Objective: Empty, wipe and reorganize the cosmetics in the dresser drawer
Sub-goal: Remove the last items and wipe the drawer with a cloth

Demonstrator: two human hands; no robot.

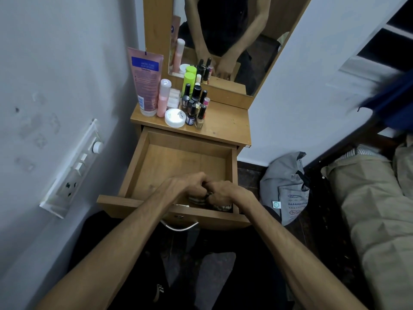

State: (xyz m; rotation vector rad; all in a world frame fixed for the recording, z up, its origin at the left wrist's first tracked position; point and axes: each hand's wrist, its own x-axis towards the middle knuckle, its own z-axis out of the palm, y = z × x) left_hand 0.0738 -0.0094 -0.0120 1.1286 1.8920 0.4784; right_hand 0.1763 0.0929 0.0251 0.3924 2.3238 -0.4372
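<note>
The wooden dresser drawer is pulled open, its bottom mostly bare. My left hand and my right hand are side by side in the near right corner of the drawer, fingers curled down over small round items that are largely hidden. On the dresser top stand a pink tube, a pink bottle, a white round jar, a green-capped bottle and several small dark nail polish bottles.
A mirror rises behind the dresser top. A switch panel hangs on the left wall. To the right lie a grey bag on the dark floor and bedding. The drawer's metal handle faces me.
</note>
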